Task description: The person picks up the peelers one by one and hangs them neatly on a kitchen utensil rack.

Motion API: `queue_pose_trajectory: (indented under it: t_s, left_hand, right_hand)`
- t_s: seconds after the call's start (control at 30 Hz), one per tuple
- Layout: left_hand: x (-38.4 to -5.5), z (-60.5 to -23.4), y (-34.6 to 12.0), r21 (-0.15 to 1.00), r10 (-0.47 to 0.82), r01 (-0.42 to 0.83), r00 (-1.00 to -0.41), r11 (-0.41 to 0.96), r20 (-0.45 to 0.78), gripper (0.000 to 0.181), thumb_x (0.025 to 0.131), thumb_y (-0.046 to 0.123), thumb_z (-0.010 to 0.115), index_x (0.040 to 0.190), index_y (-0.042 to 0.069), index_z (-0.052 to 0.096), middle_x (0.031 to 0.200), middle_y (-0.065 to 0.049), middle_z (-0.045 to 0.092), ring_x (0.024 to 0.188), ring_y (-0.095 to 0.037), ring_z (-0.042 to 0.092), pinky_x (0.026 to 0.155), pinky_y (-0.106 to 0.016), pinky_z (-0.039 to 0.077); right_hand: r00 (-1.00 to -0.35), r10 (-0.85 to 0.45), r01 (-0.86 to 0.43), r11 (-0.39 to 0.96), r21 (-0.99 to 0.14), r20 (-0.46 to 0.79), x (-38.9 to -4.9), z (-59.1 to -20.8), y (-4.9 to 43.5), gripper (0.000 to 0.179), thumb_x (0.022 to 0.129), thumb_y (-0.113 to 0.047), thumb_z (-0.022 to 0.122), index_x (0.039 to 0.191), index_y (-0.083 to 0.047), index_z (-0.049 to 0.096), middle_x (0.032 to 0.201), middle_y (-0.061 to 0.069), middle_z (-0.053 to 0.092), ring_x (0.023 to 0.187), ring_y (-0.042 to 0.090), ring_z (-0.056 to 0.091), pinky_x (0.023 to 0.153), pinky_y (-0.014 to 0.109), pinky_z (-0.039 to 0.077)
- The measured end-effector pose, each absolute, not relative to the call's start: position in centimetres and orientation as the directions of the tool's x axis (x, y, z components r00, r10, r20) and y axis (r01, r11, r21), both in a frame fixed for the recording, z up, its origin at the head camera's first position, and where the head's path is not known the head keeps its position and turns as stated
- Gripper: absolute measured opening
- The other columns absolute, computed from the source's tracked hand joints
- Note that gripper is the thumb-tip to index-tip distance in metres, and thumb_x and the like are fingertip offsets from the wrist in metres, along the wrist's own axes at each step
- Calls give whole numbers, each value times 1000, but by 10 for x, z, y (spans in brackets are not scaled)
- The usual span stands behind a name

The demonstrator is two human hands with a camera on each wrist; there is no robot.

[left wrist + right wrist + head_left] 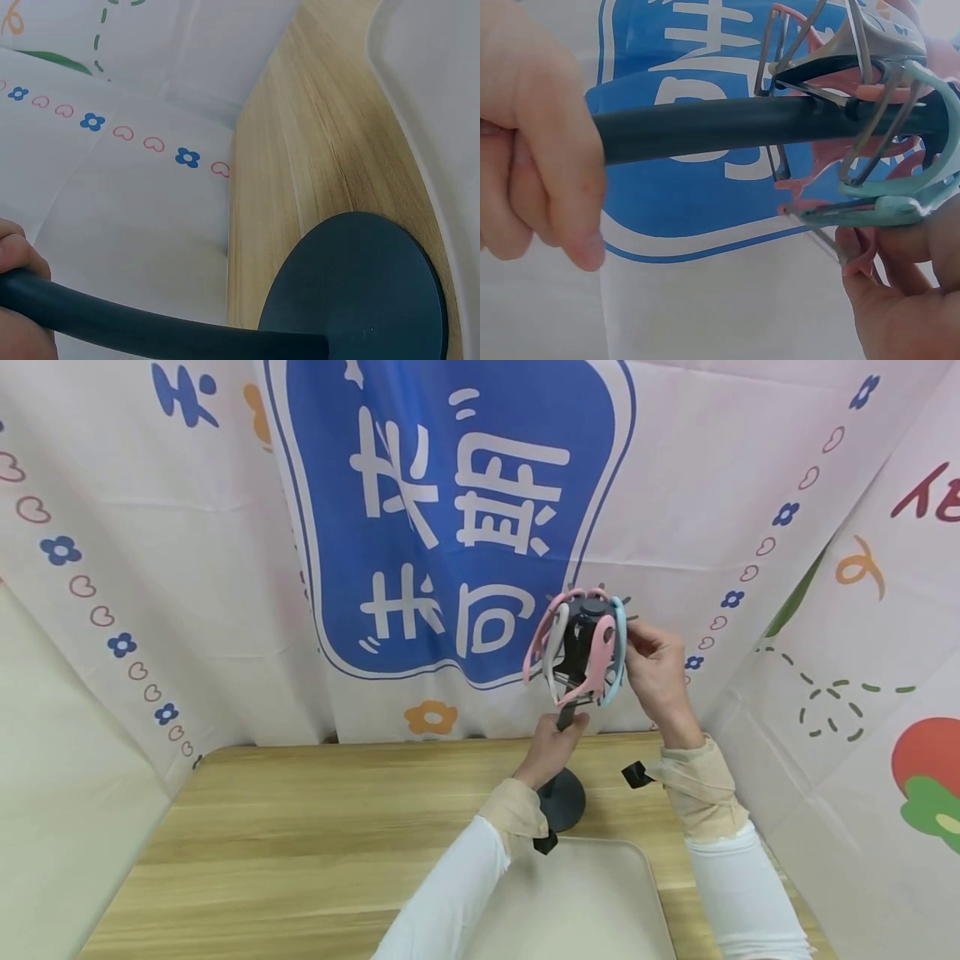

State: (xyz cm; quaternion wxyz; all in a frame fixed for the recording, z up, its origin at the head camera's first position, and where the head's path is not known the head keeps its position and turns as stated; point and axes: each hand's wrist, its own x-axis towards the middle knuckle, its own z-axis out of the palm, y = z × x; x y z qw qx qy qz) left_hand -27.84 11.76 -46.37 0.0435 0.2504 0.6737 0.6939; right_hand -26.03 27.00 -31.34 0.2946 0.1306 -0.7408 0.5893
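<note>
A dark stand has a round base and a slim curved pole. Around its top hang several curved plastic pieces with thin metal wire ends: pink, grey and light blue. What kind they are, I cannot tell. My left hand grips the pole below them, fingers wrapped round it. At the right side of the top, my right hand pinches a pink piece between thumb and fingers, beside the teal one. My palm partly hides that piece in the head view.
A beige tray lies on the wooden table, just in front of the stand's base. Behind the table hangs a printed white cloth with a blue panel, and another printed cloth hangs at the right.
</note>
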Motion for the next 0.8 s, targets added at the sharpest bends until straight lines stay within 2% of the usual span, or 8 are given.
queue_pose_trajectory:
  t_s: [0.27,0.43,0.5,0.57,0.63,0.7,0.73,0.8]
  left_hand:
    - [-279,-463,120,948,379,298,-869,-116,319,53,111,33,55,63,14,43,52,7,32,45,-11,25,49,-27,23]
    - [-276,-463,119,945,380,316,-866,-85,324,53,112,32,55,64,14,42,53,8,33,46,-10,27,50,-26,26]
    - [-275,-459,116,945,400,323,-859,-59,319,50,113,33,54,68,13,43,55,5,35,48,-11,29,53,-26,28]
    - [-273,-454,112,943,421,332,-852,-24,311,43,113,35,52,77,12,48,62,1,43,53,-12,37,59,-27,34]
    - [-270,-449,106,936,446,352,-841,22,306,33,114,36,50,92,11,56,75,-4,53,64,-15,47,67,-29,40]
    - [-264,-444,96,925,475,373,-827,67,299,26,114,35,50,115,11,61,98,-8,67,85,-17,63,81,-32,50]
    - [-260,-443,89,920,489,383,-821,87,295,29,114,35,51,128,11,61,114,-9,70,100,-19,68,90,-34,53]
    - [-252,-441,71,897,525,422,-798,134,297,40,113,31,53,147,11,55,142,-11,65,126,-25,66,107,-42,53]
  right_hand:
    - [-803,146,-526,283,-802,578,-254,-321,271,27,107,-6,63,132,-6,73,109,-13,74,93,11,66,84,19,55]
    - [-815,155,-511,262,-818,559,-248,-332,270,30,109,-10,61,137,-6,70,118,-14,74,105,10,69,93,19,56]
    - [-821,164,-501,254,-828,547,-245,-336,270,31,110,-13,60,139,-7,68,123,-12,73,112,10,69,98,19,55]
    - [-826,176,-486,256,-835,535,-241,-341,271,33,111,-16,58,142,-7,66,130,-6,72,116,8,68,100,19,54]
    - [-834,187,-467,261,-845,518,-237,-348,272,36,113,-18,55,145,-6,63,137,3,69,120,7,67,103,19,53]
    - [-839,190,-447,293,-845,509,-230,-359,275,38,114,-19,52,147,-4,61,144,11,66,123,8,66,104,19,52]
    - [-841,188,-439,313,-842,508,-227,-367,276,38,114,-19,52,147,-2,60,145,15,65,125,11,66,104,18,51]
    - [-835,174,-430,383,-817,521,-218,-385,280,38,114,-19,52,146,0,60,147,19,64,130,18,65,105,16,49]
